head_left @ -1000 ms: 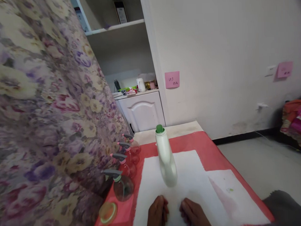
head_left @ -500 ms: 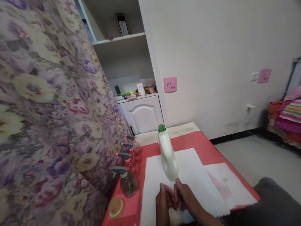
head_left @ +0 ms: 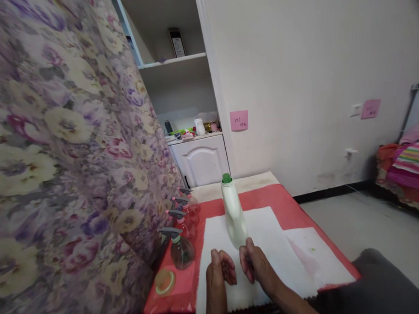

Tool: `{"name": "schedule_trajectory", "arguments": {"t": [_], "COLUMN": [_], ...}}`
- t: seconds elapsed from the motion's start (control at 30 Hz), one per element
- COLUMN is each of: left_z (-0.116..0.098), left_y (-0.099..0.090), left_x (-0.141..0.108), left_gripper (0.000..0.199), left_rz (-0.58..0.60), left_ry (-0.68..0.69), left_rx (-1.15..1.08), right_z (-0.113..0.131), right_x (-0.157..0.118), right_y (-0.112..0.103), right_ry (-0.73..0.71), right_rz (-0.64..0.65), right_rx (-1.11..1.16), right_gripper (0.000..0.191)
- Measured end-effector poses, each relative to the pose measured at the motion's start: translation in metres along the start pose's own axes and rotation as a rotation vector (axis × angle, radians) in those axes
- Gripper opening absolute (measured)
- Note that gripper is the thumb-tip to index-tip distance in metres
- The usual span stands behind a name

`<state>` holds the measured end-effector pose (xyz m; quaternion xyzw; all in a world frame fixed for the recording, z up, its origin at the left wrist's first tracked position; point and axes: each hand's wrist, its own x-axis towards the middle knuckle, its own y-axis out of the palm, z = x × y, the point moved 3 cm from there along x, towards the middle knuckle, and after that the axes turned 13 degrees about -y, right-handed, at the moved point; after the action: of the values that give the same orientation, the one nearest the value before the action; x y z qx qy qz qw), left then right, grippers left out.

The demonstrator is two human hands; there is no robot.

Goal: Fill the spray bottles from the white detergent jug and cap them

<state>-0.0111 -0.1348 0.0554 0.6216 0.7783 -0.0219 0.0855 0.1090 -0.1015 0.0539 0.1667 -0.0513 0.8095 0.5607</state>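
Observation:
A pale green plastic bottle point(head_left: 235, 215) stands upright on a white cloth point(head_left: 268, 265), its narrow neck uncapped at the rim and a green piece showing in the mouth. In front of its base is my left hand point(head_left: 220, 273), thumb up, fingers loosely curled and holding nothing. My right hand point(head_left: 256, 263) hovers just before the bottle's lower right side, its fingers half curled and nothing visible in them. A gap lies between the two hands. Whether the right fingertips touch the bottle I cannot tell.
Several spray bottles point(head_left: 181, 252) with grey trigger heads line the left of the red-covered table point(head_left: 266, 196). A round greenish lid point(head_left: 165, 282) lies nearer me. A stained white sheet point(head_left: 323, 254) is at the right. A flowered curtain point(head_left: 76, 180) hangs close on the left.
My hands were close together, fingertips nearly touching, and have moved apart. The left one has shifted leftward. The bottle still stands in its place on the cloth.

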Motion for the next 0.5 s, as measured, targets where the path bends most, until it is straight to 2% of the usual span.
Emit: {"name": "schedule_trajectory", "arguments": {"t": [0.23, 0.5], "left_z": [-0.007, -0.019], "left_y": [-0.006, -0.013], "left_x": [-0.003, 0.001], "left_gripper": [0.072, 0.073], "left_rz": [-0.035, -0.070], "left_ry": [-0.008, -0.004], "left_rx": [0.048, 0.074], "right_z": [0.009, 0.009], "right_x": [0.003, 0.007], "right_y": [-0.008, -0.005], "right_ry": [-0.056, -0.027], "right_rz": [-0.003, 0.002], "right_rx": [-0.060, -0.106], "right_gripper": [0.076, 0.078]}}
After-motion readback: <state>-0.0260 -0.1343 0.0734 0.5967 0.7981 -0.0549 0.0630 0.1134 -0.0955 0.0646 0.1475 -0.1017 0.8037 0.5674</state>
